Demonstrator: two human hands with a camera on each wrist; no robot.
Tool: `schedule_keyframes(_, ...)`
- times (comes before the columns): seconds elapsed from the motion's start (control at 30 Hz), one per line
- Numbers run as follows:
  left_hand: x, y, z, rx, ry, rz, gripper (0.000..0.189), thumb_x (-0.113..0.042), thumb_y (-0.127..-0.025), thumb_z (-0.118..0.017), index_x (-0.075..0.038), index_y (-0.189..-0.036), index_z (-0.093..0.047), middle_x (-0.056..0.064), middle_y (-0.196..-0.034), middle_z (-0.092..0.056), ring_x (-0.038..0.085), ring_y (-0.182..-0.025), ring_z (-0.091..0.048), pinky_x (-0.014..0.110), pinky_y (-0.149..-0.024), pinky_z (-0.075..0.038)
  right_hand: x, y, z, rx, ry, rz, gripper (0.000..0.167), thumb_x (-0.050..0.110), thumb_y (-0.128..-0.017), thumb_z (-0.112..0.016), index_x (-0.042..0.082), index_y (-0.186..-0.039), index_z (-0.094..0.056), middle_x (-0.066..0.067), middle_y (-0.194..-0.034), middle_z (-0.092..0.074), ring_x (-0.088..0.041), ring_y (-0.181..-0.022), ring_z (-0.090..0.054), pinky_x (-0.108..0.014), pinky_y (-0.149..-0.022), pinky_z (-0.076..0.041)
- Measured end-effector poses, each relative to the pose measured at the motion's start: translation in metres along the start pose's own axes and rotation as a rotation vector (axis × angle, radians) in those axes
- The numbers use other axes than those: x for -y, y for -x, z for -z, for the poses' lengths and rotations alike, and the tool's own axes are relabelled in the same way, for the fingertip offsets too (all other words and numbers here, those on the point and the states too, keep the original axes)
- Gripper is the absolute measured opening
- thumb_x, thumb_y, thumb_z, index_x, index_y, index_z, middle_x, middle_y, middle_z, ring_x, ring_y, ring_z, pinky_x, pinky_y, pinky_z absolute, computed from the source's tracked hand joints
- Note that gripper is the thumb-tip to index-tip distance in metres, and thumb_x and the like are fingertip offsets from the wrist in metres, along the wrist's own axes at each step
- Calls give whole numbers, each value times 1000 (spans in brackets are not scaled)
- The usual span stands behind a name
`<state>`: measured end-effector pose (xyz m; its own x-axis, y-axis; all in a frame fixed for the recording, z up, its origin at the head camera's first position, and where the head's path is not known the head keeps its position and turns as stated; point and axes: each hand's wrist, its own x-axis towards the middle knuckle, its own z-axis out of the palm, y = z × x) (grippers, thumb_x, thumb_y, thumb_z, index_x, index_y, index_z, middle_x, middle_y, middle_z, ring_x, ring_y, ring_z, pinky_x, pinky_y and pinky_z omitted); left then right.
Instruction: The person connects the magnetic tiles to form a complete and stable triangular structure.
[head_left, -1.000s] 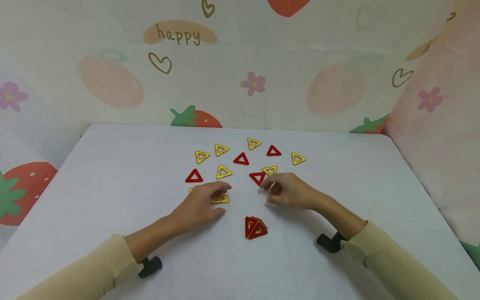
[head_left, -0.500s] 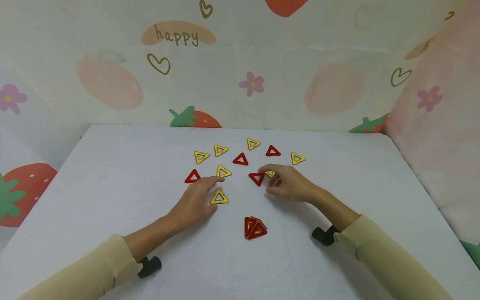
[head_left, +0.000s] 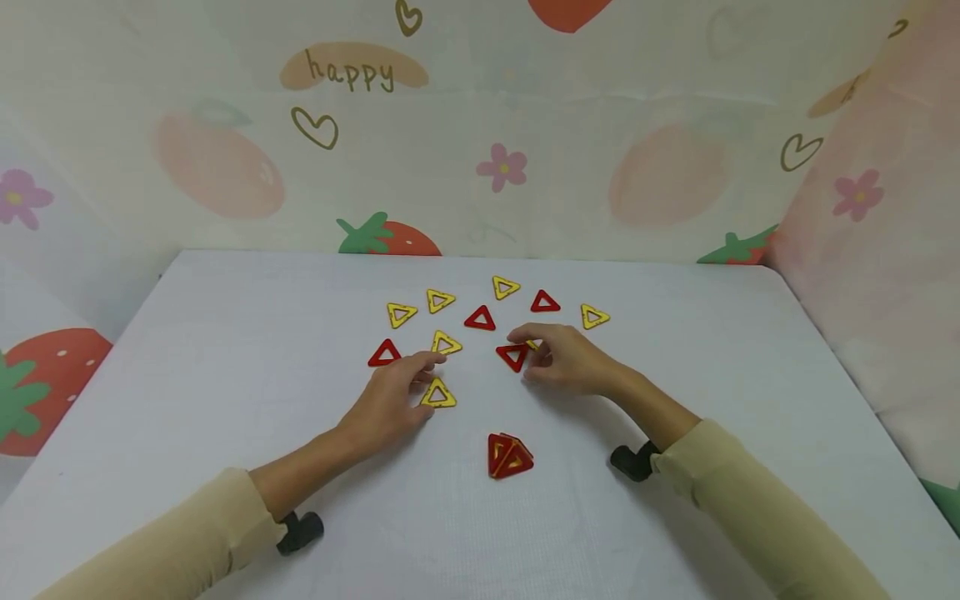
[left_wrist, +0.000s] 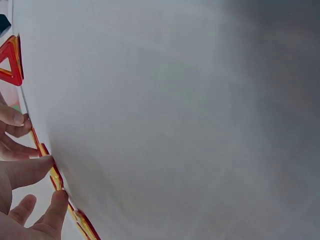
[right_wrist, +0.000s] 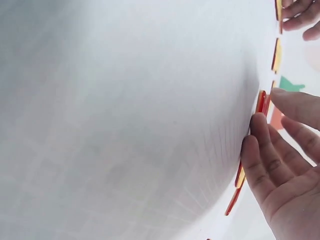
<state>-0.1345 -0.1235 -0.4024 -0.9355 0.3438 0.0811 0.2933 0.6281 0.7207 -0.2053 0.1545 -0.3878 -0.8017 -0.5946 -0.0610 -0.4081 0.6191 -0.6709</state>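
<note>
- Clock read off the head view, 12 at the backdrop.
- Left hand [head_left: 381, 400]: spread wide, fingers fairly straight, thumb and index either side of near yellow triangle [head_left: 444, 392], which lies flat at its 3 o'clock. Thumb tip is right at that tile's 8 o'clock corner.
- Right hand [head_left: 570, 358]: narrower, thumb and index around red triangle [head_left: 516, 365], at its 9 o'clock. Can't tell if the pinch is made.
- Risk, right: half-hidden yellow triangle [head_left: 532, 344] is tight against the red one's 2 o'clock corner. Fingers could catch both, or drag it along if the tiles are magnetic.
- Risk, left: index tip overlaps far yellow triangle [head_left: 447, 338], at the near one's 12 o'clock. Closing there could snag or nudge the wrong tile.
- Flat thin tiles: little edge to get under. Fingertips may just skid them over the table [head_left: 480, 533] instead of lifting.
- Red pyramid [head_left: 510, 456] sits at 6 o'clock of the red triangle, 4 o'clock of the near yellow. Untouched. A low pull toward 6 could bump it and pop a face loose.
- Right-side wrist camera [head_left: 634, 462] hangs low at the pyramid's 3 o'clock, well apart. Would only matter if that arm swept toward 9.
</note>
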Motion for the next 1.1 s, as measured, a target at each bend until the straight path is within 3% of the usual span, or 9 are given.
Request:
schedule_keyframes(0.57,-1,-5,-2,4,73,-9,57,2,-83,-77,-3,-135,-56,11,-125,-65,23,-112,-63,36,-93,-54,1,-8,-1,6,0,-31,42,2,-88,-71,5,-129,-63,-8,-123,-66,-20,-89,-60,-30,-85,-54)
schedule_keyframes(1.1,-2,-12,-3,37,65,-5,56,1,-83,-77,-5,-135,-57,10,-121,-66,21,-106,-65,35,-93,-55,4,-7,-4,53,32,-50,35,4,-87,-74,6,-121,-69,-4,-109,-65,-19,-89,-55,-27,-77,-51)
